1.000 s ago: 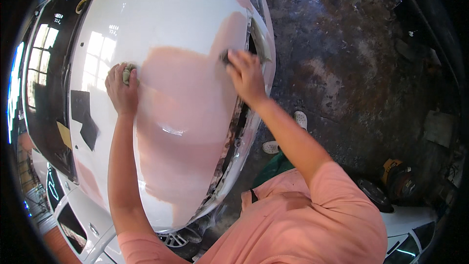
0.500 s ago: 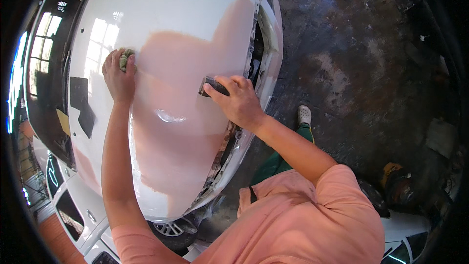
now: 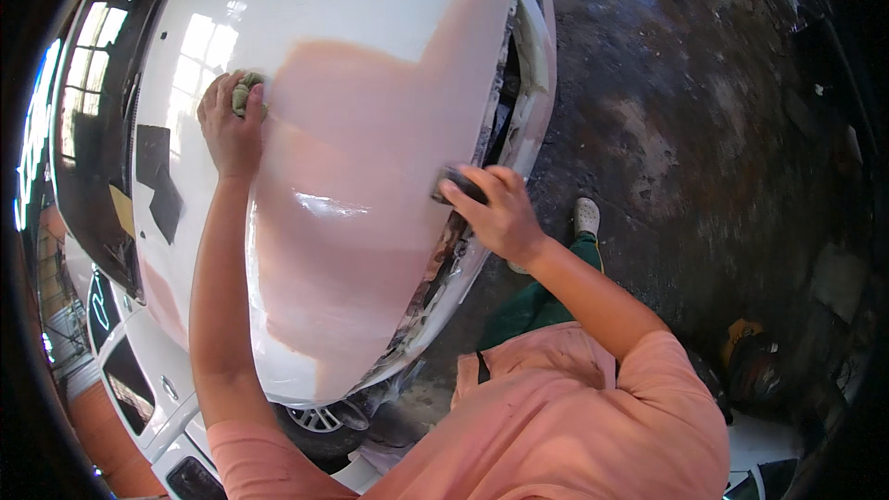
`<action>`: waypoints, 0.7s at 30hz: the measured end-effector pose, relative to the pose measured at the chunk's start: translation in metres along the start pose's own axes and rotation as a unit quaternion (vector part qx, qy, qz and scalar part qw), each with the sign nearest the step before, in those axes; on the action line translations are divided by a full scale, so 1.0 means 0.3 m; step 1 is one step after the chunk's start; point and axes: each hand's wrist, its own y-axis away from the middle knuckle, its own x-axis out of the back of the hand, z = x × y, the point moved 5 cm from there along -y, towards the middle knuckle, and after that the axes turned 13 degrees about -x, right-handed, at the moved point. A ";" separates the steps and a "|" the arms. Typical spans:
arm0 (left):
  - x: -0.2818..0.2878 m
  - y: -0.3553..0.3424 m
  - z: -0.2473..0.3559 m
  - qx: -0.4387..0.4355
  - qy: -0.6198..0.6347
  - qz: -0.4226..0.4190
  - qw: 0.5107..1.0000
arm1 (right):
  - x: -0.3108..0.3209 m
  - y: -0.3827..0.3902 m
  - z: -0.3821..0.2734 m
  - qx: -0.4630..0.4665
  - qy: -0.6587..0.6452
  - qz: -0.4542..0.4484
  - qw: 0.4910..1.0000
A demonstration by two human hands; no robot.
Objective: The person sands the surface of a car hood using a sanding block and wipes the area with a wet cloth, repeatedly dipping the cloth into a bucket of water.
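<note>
A white car hood (image 3: 370, 0) with a large pinkish filler patch (image 3: 361, 157) lies under both my hands. My left hand (image 3: 231, 130) is closed round a crumpled greenish cloth (image 3: 247, 95) and rests on the hood beside the patch's left edge. At the patch's right side, my right hand (image 3: 505, 213) grips a dark sanding block (image 3: 456, 187), close to the hood's front edge. The block is slightly smeared by motion. Its underside is hidden.
Dark sheets of sandpaper (image 3: 159, 181) lie on the hood near the windshield (image 3: 93, 130). Along the hood's front runs an open gap (image 3: 505, 102) above the bumper. The dark, stained floor (image 3: 648, 130) stretches to the right. Another white vehicle (image 3: 148, 389) stands at the lower left.
My right hand has drawn the sanding block rightward and slightly down, toward the hood's front edge. My left hand stays on the cloth. The whole view has shifted a little.
</note>
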 end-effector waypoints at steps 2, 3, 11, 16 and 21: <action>0.000 -0.005 0.008 0.004 -0.002 0.001 1.000 | -0.015 -0.005 0.011 0.006 -0.001 -0.004 1.000; -0.001 -0.003 0.008 0.004 -0.003 0.000 1.000 | -0.001 -0.030 -0.010 0.007 -0.002 -0.006 1.000; -0.004 -0.004 0.001 -0.004 -0.003 0.011 1.000 | -0.112 -0.343 -0.234 0.019 0.030 -0.018 0.999; 0.007 -0.009 0.000 0.002 0.002 0.014 1.000 | -0.044 -0.112 -0.056 0.045 0.030 -0.032 0.998; -0.009 -0.016 0.013 0.016 0.011 0.011 1.000 | -0.162 -0.445 -0.295 0.018 0.071 -0.043 0.996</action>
